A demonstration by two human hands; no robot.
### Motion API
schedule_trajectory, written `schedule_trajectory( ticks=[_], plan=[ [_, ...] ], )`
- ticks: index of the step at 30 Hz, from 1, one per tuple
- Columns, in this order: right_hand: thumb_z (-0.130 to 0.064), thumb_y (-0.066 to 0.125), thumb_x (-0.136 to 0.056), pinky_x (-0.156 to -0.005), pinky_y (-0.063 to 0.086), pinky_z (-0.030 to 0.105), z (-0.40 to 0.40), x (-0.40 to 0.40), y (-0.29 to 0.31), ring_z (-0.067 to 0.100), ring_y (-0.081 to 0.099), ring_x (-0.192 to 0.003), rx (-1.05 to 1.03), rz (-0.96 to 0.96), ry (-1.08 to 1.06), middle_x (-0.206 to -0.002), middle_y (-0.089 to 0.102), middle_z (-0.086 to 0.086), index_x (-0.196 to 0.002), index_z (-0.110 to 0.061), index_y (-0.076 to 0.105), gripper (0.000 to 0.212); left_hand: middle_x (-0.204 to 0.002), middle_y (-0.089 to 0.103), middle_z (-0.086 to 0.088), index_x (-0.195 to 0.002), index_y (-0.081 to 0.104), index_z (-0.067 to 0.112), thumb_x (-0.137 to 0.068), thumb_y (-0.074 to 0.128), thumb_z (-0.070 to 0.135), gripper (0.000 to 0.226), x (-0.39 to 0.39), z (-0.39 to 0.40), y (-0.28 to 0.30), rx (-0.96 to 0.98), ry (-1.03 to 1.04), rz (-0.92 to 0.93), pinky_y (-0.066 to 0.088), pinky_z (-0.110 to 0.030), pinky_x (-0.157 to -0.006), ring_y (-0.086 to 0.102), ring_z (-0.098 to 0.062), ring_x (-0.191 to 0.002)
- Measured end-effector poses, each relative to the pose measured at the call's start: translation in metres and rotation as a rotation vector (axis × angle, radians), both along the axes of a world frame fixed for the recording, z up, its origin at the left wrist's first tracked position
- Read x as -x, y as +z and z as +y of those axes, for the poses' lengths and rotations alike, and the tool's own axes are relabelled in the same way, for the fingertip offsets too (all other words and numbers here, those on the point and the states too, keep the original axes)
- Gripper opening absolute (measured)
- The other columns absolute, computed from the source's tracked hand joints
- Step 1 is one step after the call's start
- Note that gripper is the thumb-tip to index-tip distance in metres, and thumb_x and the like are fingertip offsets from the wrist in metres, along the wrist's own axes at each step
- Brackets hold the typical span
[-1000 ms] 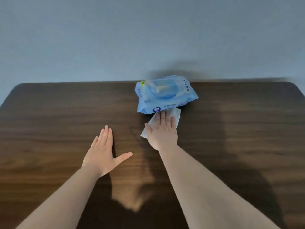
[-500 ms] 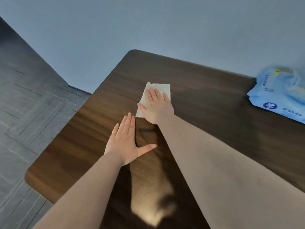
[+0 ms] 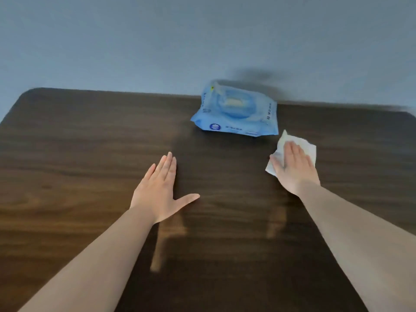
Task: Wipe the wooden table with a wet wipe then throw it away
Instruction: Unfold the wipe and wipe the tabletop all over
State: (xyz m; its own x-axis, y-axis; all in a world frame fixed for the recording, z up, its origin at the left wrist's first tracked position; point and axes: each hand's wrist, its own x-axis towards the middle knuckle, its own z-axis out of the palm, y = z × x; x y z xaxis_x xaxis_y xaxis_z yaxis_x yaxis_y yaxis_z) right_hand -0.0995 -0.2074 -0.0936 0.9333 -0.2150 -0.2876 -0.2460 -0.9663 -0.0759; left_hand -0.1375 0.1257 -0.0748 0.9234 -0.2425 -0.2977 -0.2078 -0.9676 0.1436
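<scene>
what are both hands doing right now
Left hand: open, flat on the wooden table, holding nothing.
Right hand: open, palm pressing the wet wipe onto the table.

Much of the wet wipe (image 3: 309,146) lies hidden under the right hand (image 3: 292,168). Printed text on the blue wipes pack (image 3: 236,113) is too blurred to read. The worktop (image 3: 78,143) runs off the left, right and bottom edges.
</scene>
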Motion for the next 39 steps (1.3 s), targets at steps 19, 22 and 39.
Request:
schedule_trajectory(
  ticks=[19,22,39],
  plan=[
    [-0.056,0.008,-0.095,-0.120,-0.001,0.040,-0.183,0.106,0.006,0.020,-0.003,-0.148,0.024,0.040,-0.424,-0.161,-0.004,0.005,-0.151,-0.013,-0.004,0.072,-0.159,-0.012,-0.002,-0.149,-0.008,0.013,-0.074,0.018,0.082,0.105,-0.027,-0.174,-0.007,0.004,-0.252,0.008,0.000,-0.035,-0.117,-0.009,-0.015,-0.145],
    [-0.057,0.006,-0.094,-0.119,-0.004,0.039,-0.120,0.108,0.011,0.019,-0.007,-0.147,-0.014,0.054,-0.309,-0.161,-0.009,0.003,-0.150,-0.017,-0.009,0.071,-0.159,-0.011,-0.003,-0.149,-0.007,0.013,-0.074,0.018,0.081,0.105,-0.016,-0.134,-0.002,0.016,-0.166,0.025,0.001,-0.035,-0.117,-0.008,-0.016,-0.146],
    [-0.053,0.015,-0.097,-0.116,-0.012,0.037,0.390,0.061,-0.001,0.018,-0.010,-0.147,-0.227,-0.017,0.729,-0.161,-0.005,0.001,-0.151,-0.014,-0.005,0.069,-0.158,-0.013,-0.011,-0.147,-0.009,0.005,-0.059,0.020,0.092,0.128,0.146,0.223,0.003,-0.127,0.652,0.069,0.004,-0.037,-0.118,-0.010,-0.021,-0.146]
  ],
)
